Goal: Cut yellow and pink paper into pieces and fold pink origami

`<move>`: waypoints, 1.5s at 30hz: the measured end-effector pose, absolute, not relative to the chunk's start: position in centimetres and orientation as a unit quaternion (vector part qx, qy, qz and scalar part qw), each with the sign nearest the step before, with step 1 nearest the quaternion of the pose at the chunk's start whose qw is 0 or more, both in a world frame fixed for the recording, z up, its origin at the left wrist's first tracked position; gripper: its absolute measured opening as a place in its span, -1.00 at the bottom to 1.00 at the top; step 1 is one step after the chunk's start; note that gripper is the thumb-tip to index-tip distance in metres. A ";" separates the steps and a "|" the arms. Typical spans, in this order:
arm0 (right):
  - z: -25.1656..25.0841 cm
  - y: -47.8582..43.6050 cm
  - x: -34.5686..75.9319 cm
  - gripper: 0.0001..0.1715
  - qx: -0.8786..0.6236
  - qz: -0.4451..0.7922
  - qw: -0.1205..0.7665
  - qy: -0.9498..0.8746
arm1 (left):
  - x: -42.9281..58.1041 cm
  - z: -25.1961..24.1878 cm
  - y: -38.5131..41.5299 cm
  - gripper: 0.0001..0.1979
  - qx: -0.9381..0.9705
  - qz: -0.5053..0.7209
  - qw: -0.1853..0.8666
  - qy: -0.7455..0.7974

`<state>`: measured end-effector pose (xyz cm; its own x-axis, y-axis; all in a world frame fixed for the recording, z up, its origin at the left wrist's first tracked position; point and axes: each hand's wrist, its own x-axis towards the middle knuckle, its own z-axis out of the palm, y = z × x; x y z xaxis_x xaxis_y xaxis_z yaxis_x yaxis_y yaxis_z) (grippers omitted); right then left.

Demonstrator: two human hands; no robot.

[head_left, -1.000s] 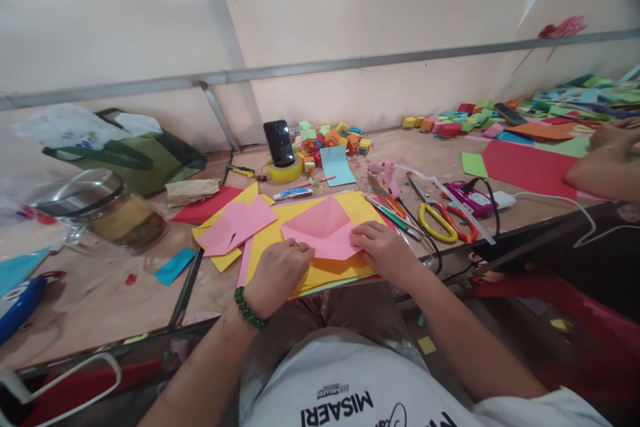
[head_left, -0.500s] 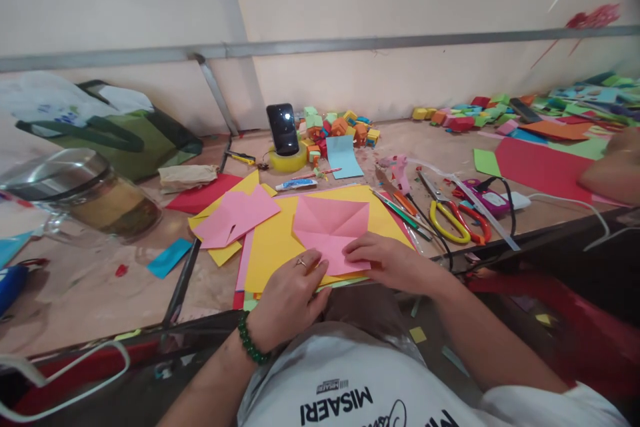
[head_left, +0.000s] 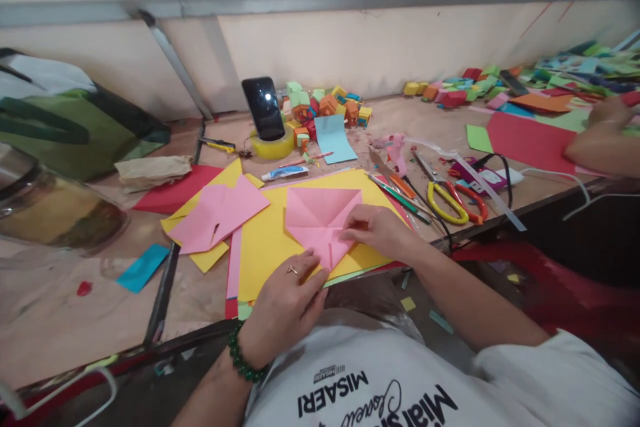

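A creased sheet of pink paper (head_left: 323, 207) lies on a stack of coloured sheets with yellow paper (head_left: 265, 240) uppermost. Its two near corners are folded inward, so the near end narrows to a point. At that point, my left hand (head_left: 287, 297) holds the paper between thumb and fingers. My right hand (head_left: 377, 230) has its fingers closed on the folded right edge. To the left of the stack lies another piece of pink paper (head_left: 220, 213) with a small slit, resting on yellow pieces.
Scissors (head_left: 445, 203), pliers (head_left: 473, 203) and a pink glue gun (head_left: 397, 152) lie at the right. A phone (head_left: 263, 109) leans on a yellow tape roll (head_left: 273, 147) before folded paper cubes (head_left: 327, 107). A glass jar (head_left: 55, 207) stands left; another person's arm (head_left: 600, 143) is far right.
The near right corner of the pink paper has been folded inward, turning the wide near end into a point. My right hand has moved slightly up with it. The view has shifted.
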<state>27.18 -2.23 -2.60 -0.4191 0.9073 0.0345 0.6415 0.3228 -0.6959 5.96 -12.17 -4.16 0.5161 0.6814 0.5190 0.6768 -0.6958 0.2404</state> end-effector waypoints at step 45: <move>-3.2 -3.5 26.5 -0.41 -0.446 0.161 0.207 -0.856 | 7.4 -2.3 -11.9 -0.74 0.880 0.240 0.037 0.407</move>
<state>26.54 -3.51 -3.24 -0.5163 0.8301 0.2104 0.6963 0.5500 -0.4611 7.37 -11.95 -2.28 0.5531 0.7349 0.3925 0.6992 -0.6656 0.2609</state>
